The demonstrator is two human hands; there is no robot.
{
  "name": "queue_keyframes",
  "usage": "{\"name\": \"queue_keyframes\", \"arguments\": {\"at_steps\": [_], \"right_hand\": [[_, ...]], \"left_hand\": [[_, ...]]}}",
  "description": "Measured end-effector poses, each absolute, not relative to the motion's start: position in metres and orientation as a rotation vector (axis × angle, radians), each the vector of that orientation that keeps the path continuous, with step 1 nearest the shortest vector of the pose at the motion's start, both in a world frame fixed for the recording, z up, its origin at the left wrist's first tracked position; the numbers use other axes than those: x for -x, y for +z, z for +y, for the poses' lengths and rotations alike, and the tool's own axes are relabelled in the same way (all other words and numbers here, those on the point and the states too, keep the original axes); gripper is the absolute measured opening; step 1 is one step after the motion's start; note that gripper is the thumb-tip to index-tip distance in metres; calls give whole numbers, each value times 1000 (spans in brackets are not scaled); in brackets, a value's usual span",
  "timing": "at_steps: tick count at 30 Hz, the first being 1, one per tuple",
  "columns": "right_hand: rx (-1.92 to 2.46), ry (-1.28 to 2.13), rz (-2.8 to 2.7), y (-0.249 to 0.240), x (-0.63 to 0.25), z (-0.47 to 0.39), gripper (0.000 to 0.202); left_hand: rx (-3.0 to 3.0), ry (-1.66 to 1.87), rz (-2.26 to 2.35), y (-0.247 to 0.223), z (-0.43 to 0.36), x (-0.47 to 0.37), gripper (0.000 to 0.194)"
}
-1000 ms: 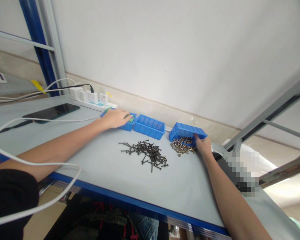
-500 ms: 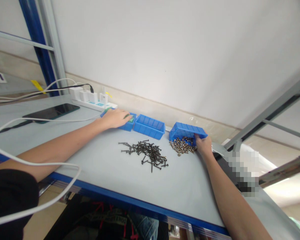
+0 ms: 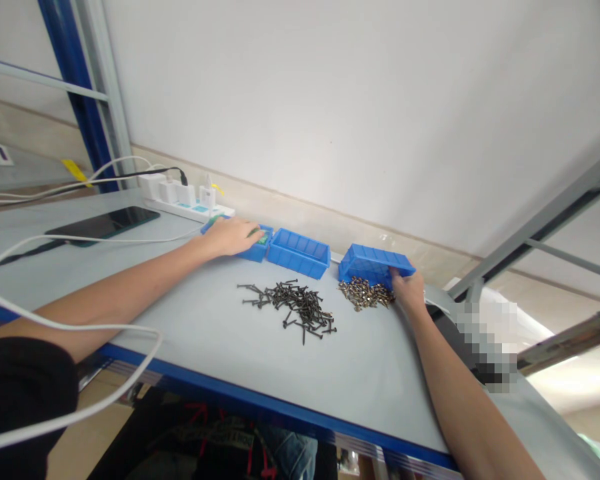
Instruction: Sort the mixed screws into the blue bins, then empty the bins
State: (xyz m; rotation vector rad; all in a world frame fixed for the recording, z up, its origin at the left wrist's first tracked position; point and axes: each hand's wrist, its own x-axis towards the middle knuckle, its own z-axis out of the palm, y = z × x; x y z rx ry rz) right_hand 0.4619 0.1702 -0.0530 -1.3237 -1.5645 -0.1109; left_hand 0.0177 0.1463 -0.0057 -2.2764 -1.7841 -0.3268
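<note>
Fingers of right hand (image 3: 408,291) gripping tipped blue bin (image 3: 373,262), brass screws (image 3: 364,293) beside

1. Bright, even light, with soft, faint shadows on the counter (image 3: 215,313).
2. A pixelated patch sits at right.
3. Wide-angle bending skews the edges; the white cable (image 3: 55,327) nearest the lens looks blurred.

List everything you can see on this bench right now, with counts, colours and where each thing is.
bins: three, blue, along the back edge; the right one tipped
black screws: one pile, mid-bench
brass screws: one pile, by the tipped bin
power strip: one, white, back left, chargers plugged in
phone: one, dark, left
cables: white, left
bench: one, grey top, blue edge
left hand: on the left bin
right hand: gripping the tipped bin
</note>
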Motion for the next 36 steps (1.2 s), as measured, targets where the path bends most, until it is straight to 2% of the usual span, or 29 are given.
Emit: {"name": "queue_keyframes", "arguments": {"at_steps": [27, 36], "right_hand": [[1308, -251, -1616, -37, -447, 161, 29], [1273, -309, -1651, -33, -446, 160, 33]], "left_hand": [[2294, -333, -1823, -5, 146, -18, 53], [2275, -325, -1786, -4, 145, -19, 53]]}}
